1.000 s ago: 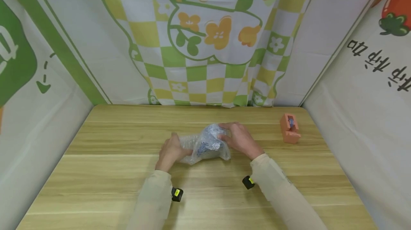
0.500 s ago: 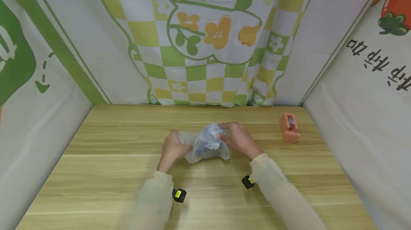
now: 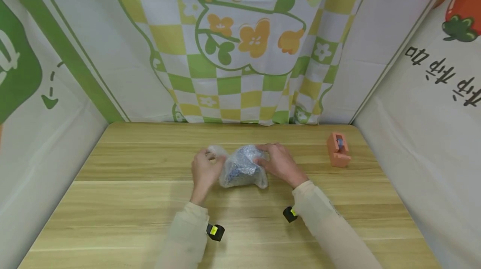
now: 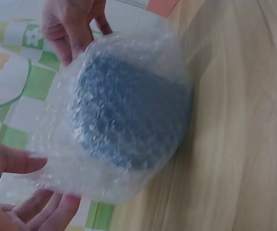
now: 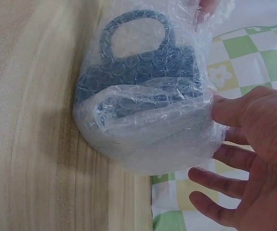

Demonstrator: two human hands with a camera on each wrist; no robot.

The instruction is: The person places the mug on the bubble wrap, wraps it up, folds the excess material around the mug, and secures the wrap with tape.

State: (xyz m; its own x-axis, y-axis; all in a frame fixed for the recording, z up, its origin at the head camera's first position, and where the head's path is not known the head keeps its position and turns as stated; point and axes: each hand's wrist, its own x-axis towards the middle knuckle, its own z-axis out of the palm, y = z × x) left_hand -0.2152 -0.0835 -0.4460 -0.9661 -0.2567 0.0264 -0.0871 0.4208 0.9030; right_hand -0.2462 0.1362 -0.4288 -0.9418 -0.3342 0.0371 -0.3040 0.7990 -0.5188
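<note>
Seemingly a blue mug (image 5: pixel 133 71) inside; pimply bubble wrap (image 5: pixel 157 142) in left grip (image 3: pixel 205 172), right grip (image 3: pixel 281 163)

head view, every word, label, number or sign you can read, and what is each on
"cky": hanging cloth, cut by the top edge.
"柿柿如": right wall, upside down, partly cut by the edge.
Left wall: dashed green arrow; white marks on the green shape are cut off, unreadable.
Yellow stickers on the black wrist devices: too small to read.
Nothing readable on the bubble-wrapped item or tape dispenser.
</note>
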